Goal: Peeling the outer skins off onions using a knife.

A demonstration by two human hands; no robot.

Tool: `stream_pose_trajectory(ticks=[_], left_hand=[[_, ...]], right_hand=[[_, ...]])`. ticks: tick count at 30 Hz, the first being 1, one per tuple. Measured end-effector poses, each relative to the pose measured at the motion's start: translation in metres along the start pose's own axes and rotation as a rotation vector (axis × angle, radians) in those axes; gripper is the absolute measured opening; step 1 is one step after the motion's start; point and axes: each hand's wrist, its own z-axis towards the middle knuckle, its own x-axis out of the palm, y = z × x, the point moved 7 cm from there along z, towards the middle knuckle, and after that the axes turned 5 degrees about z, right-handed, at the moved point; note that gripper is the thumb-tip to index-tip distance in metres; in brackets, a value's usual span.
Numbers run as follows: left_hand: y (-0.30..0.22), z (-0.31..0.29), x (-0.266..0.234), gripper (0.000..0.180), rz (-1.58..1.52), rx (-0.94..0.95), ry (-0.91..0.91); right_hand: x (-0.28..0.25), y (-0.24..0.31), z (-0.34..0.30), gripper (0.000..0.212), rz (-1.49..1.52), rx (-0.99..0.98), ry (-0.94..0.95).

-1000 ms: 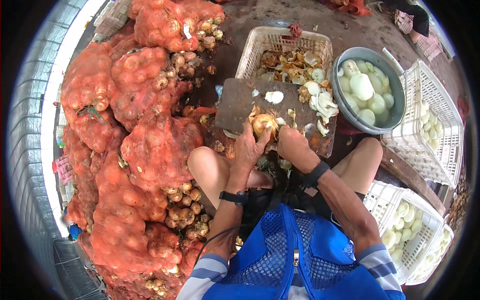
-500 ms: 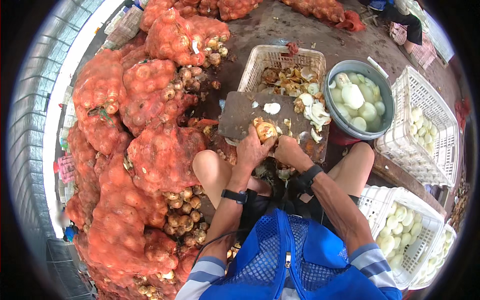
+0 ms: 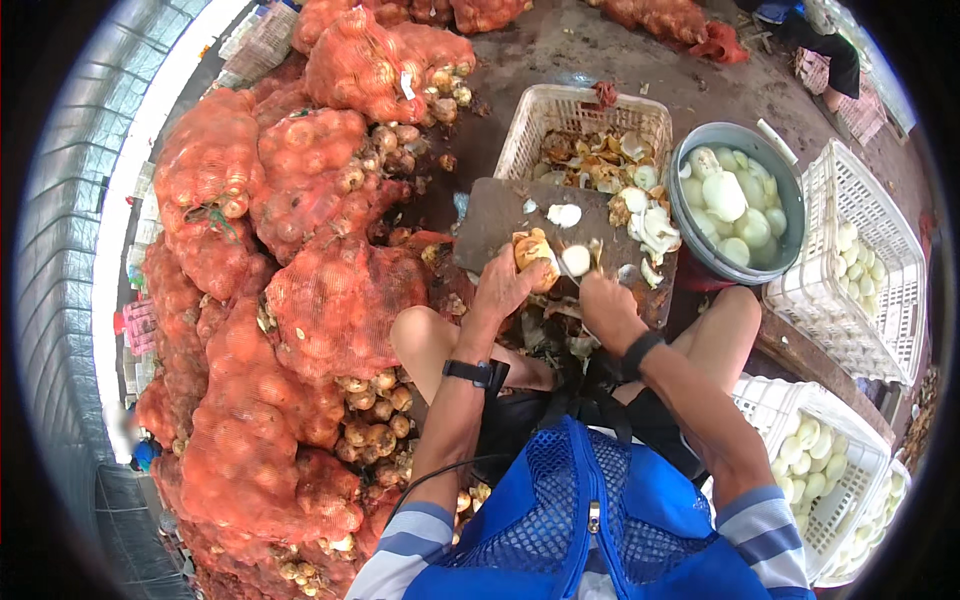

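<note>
My left hand point(image 3: 507, 282) grips a brown-skinned onion point(image 3: 537, 258) over the near edge of a dark board point(image 3: 490, 215). Closed and knuckles up, my right hand point(image 3: 610, 308) is just right of it, on a small knife that is mostly hidden by the fingers. Between the hands shows a round white cut piece of onion point(image 3: 575, 260). Farther up the board lies another white piece point(image 3: 565, 215), with a heap of pale onion peelings point(image 3: 655, 232) at its right side.
Behind the board a white crate point(image 3: 520, 130) holds brown skins. To its right stands a grey bucket point(image 3: 683, 205) of peeled onions in liquid. White crates point(image 3: 880, 190) of peeled onions line the right. Red mesh sacks point(image 3: 340, 310) of onions pile up on the left. Another person's leg point(image 3: 842, 65) shows far right.
My right hand has drawn away from the onion, to the right and slightly nearer me. A round white cut piece now shows between the hands. The whole view has shifted slightly.
</note>
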Motion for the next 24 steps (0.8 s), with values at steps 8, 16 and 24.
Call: stream_pose_trajectory(ticks=[8, 16, 24], left_hand=[[-0.009, -0.013, -0.005, 0.062, -0.012, 0.036, 0.078], [-0.023, -0.026, -0.006, 0.067, 0.041, 0.222, -0.047], [-0.043, -0.038, 0.010, 0.077, 0.308, 0.227, -0.193]], right_hand=[[0.009, -0.017, -0.021, 0.027, 0.339, 0.112, -0.010], [0.000, -0.007, -0.025, 0.033, 0.477, -0.050, -0.114], [-0.009, -0.022, -0.022, 0.031, 0.563, 0.014, -0.090]])
